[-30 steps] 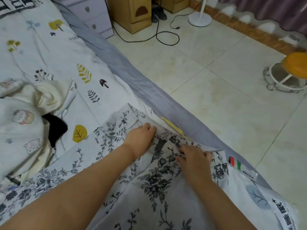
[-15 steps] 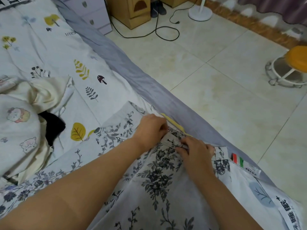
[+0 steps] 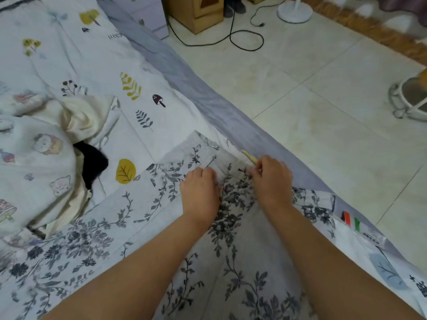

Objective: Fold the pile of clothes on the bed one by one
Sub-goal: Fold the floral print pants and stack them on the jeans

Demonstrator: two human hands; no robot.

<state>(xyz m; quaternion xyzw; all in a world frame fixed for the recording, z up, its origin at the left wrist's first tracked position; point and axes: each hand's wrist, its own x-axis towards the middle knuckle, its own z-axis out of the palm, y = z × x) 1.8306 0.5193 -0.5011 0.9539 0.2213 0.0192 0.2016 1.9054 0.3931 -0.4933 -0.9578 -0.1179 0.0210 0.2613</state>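
Observation:
A white garment with a grey floral print (image 3: pixel 111 241) lies spread across the near part of the bed. My left hand (image 3: pixel 200 192) and my right hand (image 3: pixel 272 181) pinch its far edge, close together, near the bed's right side. A pile of clothes (image 3: pixel 34 162) sits at the left: a white piece with cartoon bears, a cream piece (image 3: pixel 85 116) and something black (image 3: pixel 92 162) tucked underneath.
The bed sheet (image 3: pixel 92 65) is pale with leaf and mushroom prints, and its grey border (image 3: pixel 208 95) runs diagonally. Beyond lies a tiled floor (image 3: pixel 323 135) with a black cable (image 3: pixel 242 40), a fan base (image 3: pixel 294 11), a wooden cabinet (image 3: pixel 196 12) and a stool (image 3: pixel 411 100).
Both hands slid further toward the garment's far edge and now grip the fabric. The right hand moved up and right to the edge by the yellow strip.

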